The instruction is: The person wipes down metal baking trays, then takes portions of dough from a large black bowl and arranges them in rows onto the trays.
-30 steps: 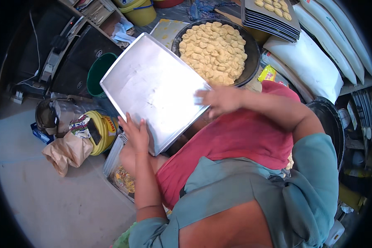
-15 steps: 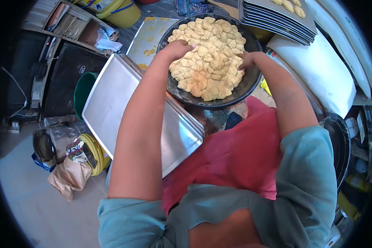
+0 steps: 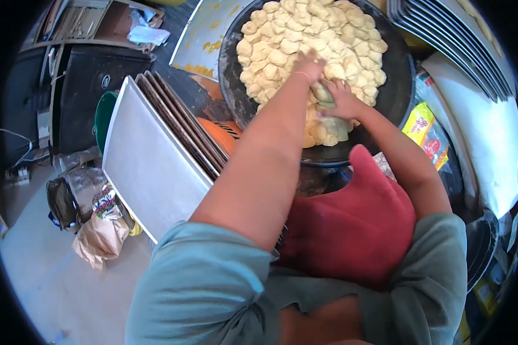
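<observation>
Resting on the heap of pale dough pieces (image 3: 302, 39), the left hand (image 3: 310, 66) has its fingers (image 3: 312, 56) somewhat spread, tips down among the lumps! Just beside it, a little lower and to the right, the right hand (image 3: 345, 104) curves over the same heap, thumb standing apart from the other fingers, and from where I stand I can't tell whether it has hold of a piece; it's blurred there. All that dough lies under and around the fingers, in a wide black basin (image 3: 396, 103) whose bare wall shows to their right. Look left of the fingers: a silver tray (image 3: 149, 164) stands tilted, darker trays (image 3: 181, 123) packed on its side toward them, something orange (image 3: 220, 135) alongside. Up and right of the fingers, a tray stack (image 3: 452, 46); below that, a yellow packet (image 3: 418, 122) near a white sack (image 3: 475, 109). Red cloth (image 3: 348, 236) spreads below the fingers.
</observation>
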A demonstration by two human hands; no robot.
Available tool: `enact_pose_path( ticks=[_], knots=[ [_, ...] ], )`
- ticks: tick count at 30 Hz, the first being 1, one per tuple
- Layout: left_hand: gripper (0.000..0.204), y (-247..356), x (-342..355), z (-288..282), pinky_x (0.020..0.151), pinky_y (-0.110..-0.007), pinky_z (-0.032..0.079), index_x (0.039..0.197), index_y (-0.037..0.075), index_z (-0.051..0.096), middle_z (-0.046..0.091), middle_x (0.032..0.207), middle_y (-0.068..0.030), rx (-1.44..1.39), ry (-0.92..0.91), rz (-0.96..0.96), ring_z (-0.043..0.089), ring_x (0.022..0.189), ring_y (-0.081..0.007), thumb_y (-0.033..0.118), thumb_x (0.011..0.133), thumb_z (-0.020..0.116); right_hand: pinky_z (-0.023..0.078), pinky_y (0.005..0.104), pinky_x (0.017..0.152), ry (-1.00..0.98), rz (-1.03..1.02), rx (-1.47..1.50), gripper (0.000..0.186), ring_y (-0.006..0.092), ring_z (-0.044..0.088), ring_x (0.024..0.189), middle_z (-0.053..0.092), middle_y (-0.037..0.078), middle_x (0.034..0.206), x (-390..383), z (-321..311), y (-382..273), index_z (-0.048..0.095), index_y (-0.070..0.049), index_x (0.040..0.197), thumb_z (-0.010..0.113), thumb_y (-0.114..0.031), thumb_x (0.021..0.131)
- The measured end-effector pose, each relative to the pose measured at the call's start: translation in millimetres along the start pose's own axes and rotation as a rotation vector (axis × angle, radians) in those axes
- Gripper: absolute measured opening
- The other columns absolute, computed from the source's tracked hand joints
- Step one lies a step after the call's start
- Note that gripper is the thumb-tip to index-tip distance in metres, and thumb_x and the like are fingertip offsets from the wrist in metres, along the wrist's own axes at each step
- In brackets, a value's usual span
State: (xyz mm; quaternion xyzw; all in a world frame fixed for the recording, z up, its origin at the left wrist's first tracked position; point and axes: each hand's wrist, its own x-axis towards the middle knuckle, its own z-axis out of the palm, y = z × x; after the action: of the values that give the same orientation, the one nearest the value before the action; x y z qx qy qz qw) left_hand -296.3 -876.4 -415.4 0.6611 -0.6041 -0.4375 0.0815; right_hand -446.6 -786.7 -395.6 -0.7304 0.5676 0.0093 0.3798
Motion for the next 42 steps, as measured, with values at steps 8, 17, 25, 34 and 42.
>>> enact_pose_path(
  ticks=[8, 17, 25, 34, 42],
  knots=[
    [0.077, 37.9, -58.3, 46.3, 0.109, -0.049, 0.033, 0.148, 0.023, 0.033, 0.013, 0.156, -0.0149, 0.530, -0.293, -0.108, 0.015, 0.142, -0.0424, 0.056, 0.084, 0.059, 0.033, 0.0487, 0.107, -0.066, 0.007, 0.469, 0.082, 0.0442, 0.033, 0.133, 0.032, 0.026, 0.145, 19.9, -49.2, 103.4, 0.036, -0.016, 0.145, 0.068, -0.053, 0.078],
    [0.092, 20.5, -61.7, 23.8, 0.104, -0.041, 0.039, 0.140, 0.012, 0.048, 0.044, 0.142, -0.0196, 0.729, -0.836, -0.114, 0.046, 0.129, -0.0297, 0.062, 0.067, 0.072, 0.037, 0.0476, 0.104, -0.167, 0.110, -0.003, 0.073, 0.0433, 0.039, 0.130, 0.034, 0.028, 0.143, -21.7, 2.0, 36.1, 0.043, -0.014, 0.141, 0.066, -0.041, 0.077],
    [0.091, 52.6, -66.1, 40.7, 0.105, -0.051, 0.036, 0.152, 0.019, 0.022, 0.019, 0.156, -0.0177, 0.630, -0.027, -0.167, 0.034, 0.136, -0.0410, 0.059, 0.080, 0.060, 0.031, 0.0524, 0.106, 0.188, 0.395, -0.043, 0.078, 0.0407, 0.033, 0.135, 0.029, 0.023, 0.150, -6.7, 5.3, 96.1, 0.036, -0.014, 0.145, 0.058, -0.058, 0.083],
    [0.114, 8.2, -55.4, 9.5, 0.107, -0.050, 0.036, 0.151, 0.013, 0.025, 0.021, 0.154, -0.0210, 0.537, -0.873, -0.154, 0.027, 0.141, -0.0356, 0.071, 0.064, 0.070, 0.044, 0.0422, 0.098, -0.442, 0.138, 0.240, 0.078, 0.0396, 0.054, 0.116, 0.043, 0.030, 0.131, -36.1, -33.8, 38.9, 0.036, -0.010, 0.142, 0.068, -0.045, 0.080],
    [0.091, 6.7, -41.2, 6.0, 0.098, -0.047, 0.045, 0.148, 0.009, 0.028, 0.029, 0.151, -0.0220, 0.455, -0.226, -0.277, 0.030, 0.140, -0.0345, 0.063, 0.081, 0.059, 0.004, 0.0600, 0.114, -0.095, 0.301, -0.005, 0.103, 0.0450, 0.010, 0.143, 0.017, 0.029, 0.152, 1.2, 21.1, 66.4, 0.019, -0.014, 0.153, 0.041, -0.082, 0.078]
  ],
)
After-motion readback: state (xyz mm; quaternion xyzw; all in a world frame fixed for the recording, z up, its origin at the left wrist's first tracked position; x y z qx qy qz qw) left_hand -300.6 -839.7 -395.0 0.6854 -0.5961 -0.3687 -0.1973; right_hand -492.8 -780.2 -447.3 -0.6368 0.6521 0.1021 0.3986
